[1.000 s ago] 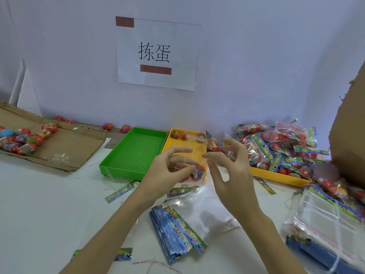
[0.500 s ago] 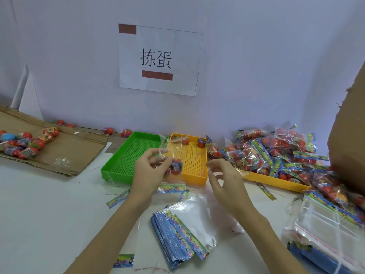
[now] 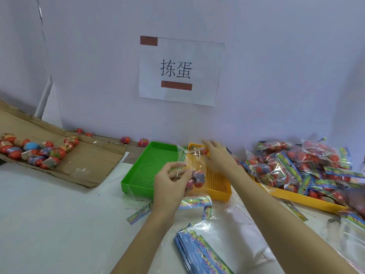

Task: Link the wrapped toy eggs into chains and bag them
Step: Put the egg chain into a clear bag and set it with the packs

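At 6 o'clock, nearest the viewer, a stack of flat blue printed header cards (image 3: pixel 199 252) lies on the white table (image 3: pixel 49 224), with loose clear plastic bags (image 3: pixel 237 234) just beside it toward 4 o'clock. Farther in, at centre, the left hand (image 3: pixel 169 186) holds a clear plastic bag with a colourful printed header strip (image 3: pixel 192 175); thumb and fingers are curled and pinch the bag's film. Inside the bag, wrapped red toy eggs (image 3: pixel 198 178) rest near its lower end, above the seam between two trays. The square green perforated plastic tray (image 3: pixel 150 165) sits at 11 o'clock from the left hand, touching the small yellow perforated plastic tray (image 3: pixel 217 182) on its 3 o'clock side. The right hand (image 3: pixel 219 157) reaches over the far end of the yellow tray with fingers spread and nearly straight, holding nothing; its fingertips lie near the bag's upper edge. At 3 o'clock, a heap of filled clear bags of red eggs (image 3: pixel 308 167) covers a long yellow tray (image 3: pixel 296 196). At 9 o'clock, loose wrapped eggs (image 3: pixel 37 153) lie on a flattened brown cardboard sheet (image 3: pixel 88 161). At 12 o'clock, a white paper sign with black characters (image 3: pixel 179 71) is fixed to the wall.
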Demonstrator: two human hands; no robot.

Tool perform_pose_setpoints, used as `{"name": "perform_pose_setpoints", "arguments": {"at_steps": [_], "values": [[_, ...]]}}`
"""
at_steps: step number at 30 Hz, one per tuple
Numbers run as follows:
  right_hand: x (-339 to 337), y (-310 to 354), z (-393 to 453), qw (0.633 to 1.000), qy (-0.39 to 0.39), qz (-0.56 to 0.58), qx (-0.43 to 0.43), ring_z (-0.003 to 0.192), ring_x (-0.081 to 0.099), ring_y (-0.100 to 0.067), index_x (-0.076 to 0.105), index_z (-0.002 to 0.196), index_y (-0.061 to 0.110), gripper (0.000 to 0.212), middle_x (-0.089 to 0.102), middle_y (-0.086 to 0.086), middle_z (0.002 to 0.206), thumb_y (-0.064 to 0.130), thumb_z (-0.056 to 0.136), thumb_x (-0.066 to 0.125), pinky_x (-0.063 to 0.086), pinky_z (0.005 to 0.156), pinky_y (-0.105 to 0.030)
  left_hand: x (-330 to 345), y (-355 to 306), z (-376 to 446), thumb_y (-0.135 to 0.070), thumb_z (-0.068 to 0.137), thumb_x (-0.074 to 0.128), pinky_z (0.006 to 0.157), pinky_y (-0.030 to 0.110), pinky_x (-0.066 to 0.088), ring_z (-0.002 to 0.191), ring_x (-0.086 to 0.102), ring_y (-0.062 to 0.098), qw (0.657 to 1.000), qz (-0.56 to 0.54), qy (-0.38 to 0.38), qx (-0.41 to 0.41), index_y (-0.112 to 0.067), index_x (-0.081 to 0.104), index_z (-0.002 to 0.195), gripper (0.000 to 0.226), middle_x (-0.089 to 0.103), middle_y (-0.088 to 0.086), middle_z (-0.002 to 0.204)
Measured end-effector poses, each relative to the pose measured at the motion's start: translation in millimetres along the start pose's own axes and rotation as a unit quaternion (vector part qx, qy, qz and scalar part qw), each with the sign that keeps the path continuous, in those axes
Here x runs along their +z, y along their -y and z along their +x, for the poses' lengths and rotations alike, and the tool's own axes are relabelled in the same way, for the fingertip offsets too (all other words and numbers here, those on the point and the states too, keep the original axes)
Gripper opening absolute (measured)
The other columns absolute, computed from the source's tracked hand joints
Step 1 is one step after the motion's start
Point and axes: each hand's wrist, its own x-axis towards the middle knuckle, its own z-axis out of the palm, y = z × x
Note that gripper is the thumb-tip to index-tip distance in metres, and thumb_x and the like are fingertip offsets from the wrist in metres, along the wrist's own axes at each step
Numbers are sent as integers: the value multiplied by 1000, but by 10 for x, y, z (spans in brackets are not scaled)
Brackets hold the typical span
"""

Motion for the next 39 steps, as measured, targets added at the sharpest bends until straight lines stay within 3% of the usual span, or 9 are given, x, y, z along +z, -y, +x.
{"name": "perform_pose_setpoints", "arguments": {"at_steps": [6,10,14,19,23,28,31,34,39], "values": [[79,72,111,993,0,-113,-36,139,43,-35,32,156,30,61,41,-12,151,42,101,55,28,117,-60,20,14,-8,-13,92,79,73,51,64,79,75,32,1000,14,7,-1,-14,71,104,15,80,4,88],[162,172,145,998,22,5,-50,129,47,-38,38,153,22,65,37,-16,145,28,95,69,42,110,-49,17,20,-11,-14,91,80,70,48,65,80,77,25,1000,17,11,-3,-15,71,103,14,80,4,89],[200,203,176,996,-27,83,-31,125,47,-37,54,136,15,45,42,-16,139,17,95,70,44,109,-45,18,2,-12,-14,91,80,73,54,64,79,76,24,1000,26,14,2,-14,71,103,15,80,3,89],[167,197,134,995,-37,83,-32,114,58,-29,60,123,13,33,58,-10,129,16,93,74,53,96,-40,11,-16,-17,-14,90,81,72,49,66,74,74,19,999,18,31,-8,-13,69,105,18,80,2,89],[72,220,-39,985,-58,162,-12,87,66,-24,68,102,7,17,71,-7,98,23,102,62,56,78,-40,9,-38,-9,-13,90,81,72,45,66,69,72,12,999,7,42,-17,-10,68,108,22,81,3,92],[-119,132,-544,935,-119,329,65,88,68,-15,69,114,12,24,72,1,95,25,108,50,58,77,-28,28,-51,-36,-12,88,83,57,24,57,65,70,8,996,47,65,30,-13,68,109,25,80,-3,88],[-312,84,-971,905,-201,371,60,94,66,-6,66,120,17,22,68,12,98,27,107,51,56,75,-16,57,-35,-58,-13,89,82,69,35,62,71,70,14,989,103,88,65,-20,69,110,25,79,-6,89],[-432,128,-1407,884,-268,382,7,97,66,-5,64,120,23,20,69,12,102,29,106,51,56,80,-17,107,-7,-91,-13,89,82,75,37,62,77,71,16,980,135,113,90,-22,70,112,28,79,-6,92],[-486,199,-1675,945,-247,199,-77,96,60,-8,67,127,21,25,63,6,109,25,104,56,49,79,-18,137,4,-167,-17,91,81,73,23,59,88,73,8,957,189,161,153,-34,66,115,33,77,-17,97]]}}
